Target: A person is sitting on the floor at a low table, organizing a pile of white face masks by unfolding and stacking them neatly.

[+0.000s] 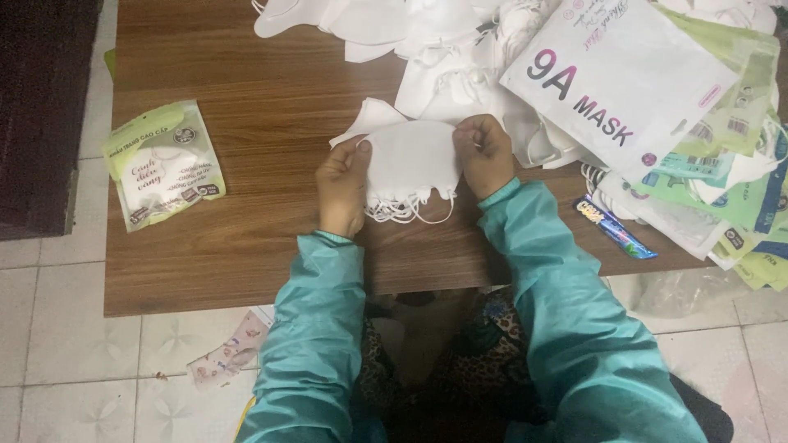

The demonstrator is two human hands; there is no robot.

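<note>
The wooden bench (271,246) fills most of what I see, standing on a pale tiled floor (49,344). Across its far right end spreads a heap of loose white masks (435,49), with a big white printed pouch (616,74) lying on top and green packets (730,164) fanned out beneath it. Near the left edge lies a single sealed green and white mask packet (162,164), well apart from the rest. At the middle, near the front edge, the person holds a small stack of white masks (410,164) just above the bench, ear loops dangling below. The left hand (343,184) pinches its left edge, fingers closed on it; the right hand (486,156) grips the right edge the same way. A thin blue wrapped stick (616,228) lies just right of the right sleeve
</note>
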